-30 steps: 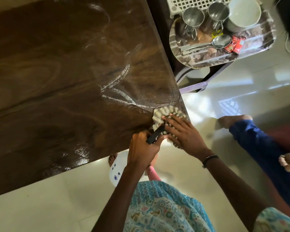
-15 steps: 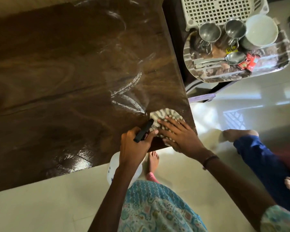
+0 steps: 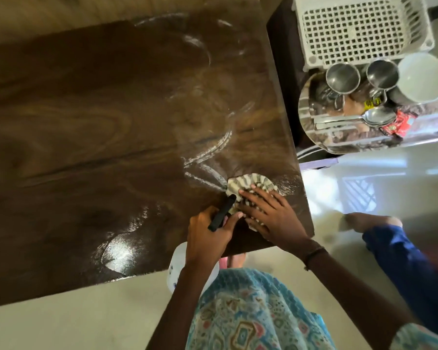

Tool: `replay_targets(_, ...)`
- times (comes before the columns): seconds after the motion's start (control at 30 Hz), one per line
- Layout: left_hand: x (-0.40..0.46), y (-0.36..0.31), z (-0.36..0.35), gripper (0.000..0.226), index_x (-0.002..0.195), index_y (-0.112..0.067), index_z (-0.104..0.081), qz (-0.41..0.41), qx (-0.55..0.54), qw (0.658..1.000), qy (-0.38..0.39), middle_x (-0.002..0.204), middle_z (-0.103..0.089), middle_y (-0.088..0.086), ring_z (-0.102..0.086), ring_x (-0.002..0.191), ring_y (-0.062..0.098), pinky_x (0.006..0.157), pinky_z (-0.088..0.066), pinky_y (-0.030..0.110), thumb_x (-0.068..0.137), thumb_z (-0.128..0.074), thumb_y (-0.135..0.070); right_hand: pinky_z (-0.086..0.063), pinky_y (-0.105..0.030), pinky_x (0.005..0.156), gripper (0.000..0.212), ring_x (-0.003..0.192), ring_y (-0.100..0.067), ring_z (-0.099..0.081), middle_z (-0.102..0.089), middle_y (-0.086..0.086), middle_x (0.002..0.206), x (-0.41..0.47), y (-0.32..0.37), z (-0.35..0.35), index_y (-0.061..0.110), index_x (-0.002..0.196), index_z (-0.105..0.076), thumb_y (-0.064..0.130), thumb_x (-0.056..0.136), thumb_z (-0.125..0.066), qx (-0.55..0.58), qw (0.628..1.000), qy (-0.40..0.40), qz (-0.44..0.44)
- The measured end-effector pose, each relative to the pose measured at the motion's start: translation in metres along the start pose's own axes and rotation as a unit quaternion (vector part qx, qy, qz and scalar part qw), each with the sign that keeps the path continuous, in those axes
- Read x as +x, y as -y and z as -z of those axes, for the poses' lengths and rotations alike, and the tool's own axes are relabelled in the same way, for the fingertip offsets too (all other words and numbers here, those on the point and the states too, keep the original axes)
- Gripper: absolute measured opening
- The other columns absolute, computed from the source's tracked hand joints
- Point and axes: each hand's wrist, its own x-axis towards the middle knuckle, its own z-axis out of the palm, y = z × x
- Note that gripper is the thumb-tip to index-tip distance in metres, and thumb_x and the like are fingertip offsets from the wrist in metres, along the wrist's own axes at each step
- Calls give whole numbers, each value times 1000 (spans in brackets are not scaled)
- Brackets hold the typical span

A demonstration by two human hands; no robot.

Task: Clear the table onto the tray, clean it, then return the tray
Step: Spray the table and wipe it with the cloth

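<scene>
Holding two steel cups (image 3: 342, 77), bowl (image 3: 423, 77), spoons (image 3: 374, 116): tray (image 3: 314, 137); right fingers (image 3: 257, 198) spread on cloth (image 3: 248, 183).

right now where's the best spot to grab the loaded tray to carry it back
Grip the steel tray by its two short ends, one hand each. The mugs, white bowl and spoons sit in the middle, so the rim there is bare. Keep it level.
</scene>
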Motion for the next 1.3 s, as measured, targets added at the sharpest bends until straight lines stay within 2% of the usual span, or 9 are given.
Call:
replay_targets(0.17,11,4,15,34,69,-15,-68,38,-20,999,-18,66,-68,5,-66,74,27,66,-53,35,72,-77,-48,-19,-36,114,39,143,-17,-28,-36,6,152,-2,0,6,33,137,-47,41,101,-35,13,999,23,-21)
replay_targets(0.3,15,9,29,41,50,-26,-52,95,-21,995,-16,57,-56,-2,-62,72,33,62,-49,34,65,-78,-54,-18,-34,115,41,144,-15,-25,-33,8,153,0,4,10,34,139,-46,42,101,-34,20,999,25,-28)
replay_targets(0.43,19,10,41,37,55,-18,-61,73,-14,997,18,50,-56,-8,-64,58,22,56,-50,32,65,-79,-48,-14,-33,116,41,146,-14,-19,-29,9,155,0,2,12,34,140,-43,43,102,-31,19,999,43,-24)
replay_targets(0.53,24,13,48,43,49,-21,-53,100,-28,995,-7,43,-49,-9,-53,46,14,51,-42,27,66,-78,-51,-13,-33,116,42,147,-14,-16,-25,9,157,1,-1,12,35,142,-39,44,102,-29,13,998,53,-23)
replay_targets(0.8,39,14,68,41,49,-25,-58,77,-76,994,-24,43,-56,-11,-56,45,3,47,-39,9,62,-73,-60,-26,-42,114,43,146,-17,-21,-29,5,156,79,-10,21,33,142,-41,43,100,-35,-3,997,25,-73)
replay_targets(0.93,49,10,71,43,58,-20,-67,91,-97,990,-54,57,-68,-3,-68,68,17,67,-51,30,59,-75,-62,-25,-42,113,43,144,-20,-27,-33,5,155,145,23,17,33,140,-44,43,99,-35,16,999,18,-23)
replay_targets(1.03,55,1,74,45,67,-16,-71,64,-97,992,-52,59,-68,-3,-67,63,13,62,-47,26,60,-72,-61,-23,-45,115,44,144,-23,-28,-36,2,153,157,47,5,28,137,-50,37,97,-36,37,997,35,63)
replay_targets(1.17,63,-2,80,38,55,-20,-60,61,-82,994,-43,47,-58,-12,-55,49,4,53,-39,14,68,-75,-52,-24,-43,114,41,139,-23,-31,-43,0,146,113,30,1,27,136,-44,38,98,-34,-8,985,43,167)
replay_targets(1.3,71,-4,81,36,72,-16,-71,76,-79,993,-38,69,-70,2,-67,75,19,74,-54,37,68,-76,-51,-15,-36,116,44,145,-15,-21,-28,8,155,95,-18,13,36,144,-34,43,101,-30,-27,990,67,120)
